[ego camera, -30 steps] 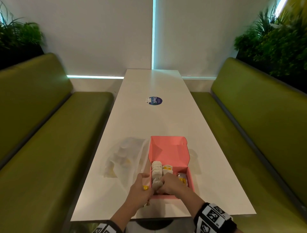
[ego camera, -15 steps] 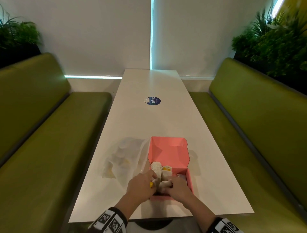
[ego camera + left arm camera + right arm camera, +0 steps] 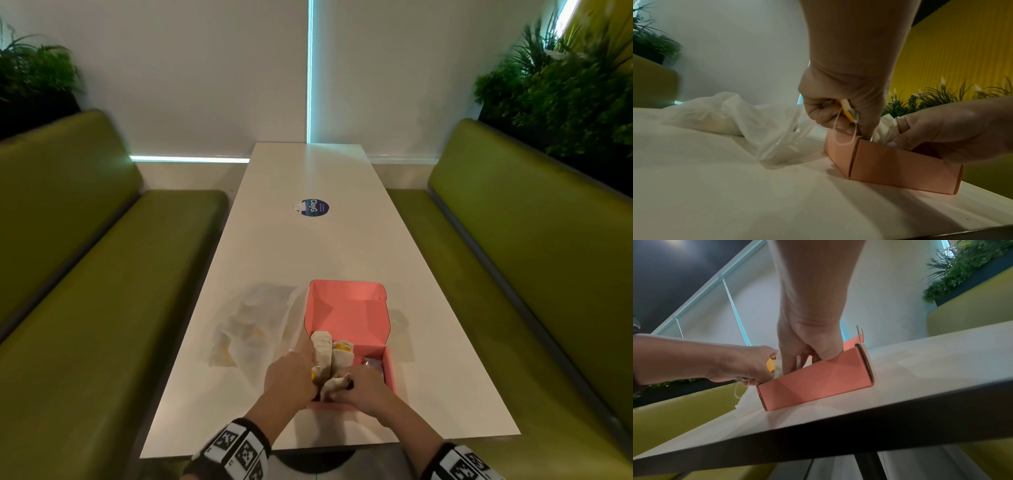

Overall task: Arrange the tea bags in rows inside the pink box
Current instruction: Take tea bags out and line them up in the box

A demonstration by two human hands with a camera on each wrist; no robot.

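White tabletop (image 3: 308,246), long and narrow, set between two green benches (image 3: 85,291) with planters behind the backrests. Pink box (image 3: 347,315) sits near the tabletop's near edge, about midway across, lid flap standing open on the far side. Tea bags (image 3: 323,346) inside, two rows along the box's left wall, pale paper with yellow tags; right part of the box floor mostly bare, one small item there too blurred to name. Left hand (image 3: 291,380) at the box's near-left corner, fingers curled and pinching a tea bag's yellow tag (image 3: 845,110); its white string (image 3: 842,142) loops down over the outside of the box wall. Right hand (image 3: 363,385) over the near side of the box, fingers bent down into it and closed round a crumpled white tea bag (image 3: 334,385); in the right wrist view the thumb (image 3: 828,353) presses against the near wall's top edge. The two hands nearly touch above the near-left part of the box. Clear plastic bag (image 3: 253,325) lies just beside the box's left side, crumpled, more pale tea bags with yellow tags showing through it. Round blue sticker (image 3: 314,207) farther up the tabletop, well apart from the box. Black-and-white patterned bands on both wrists.
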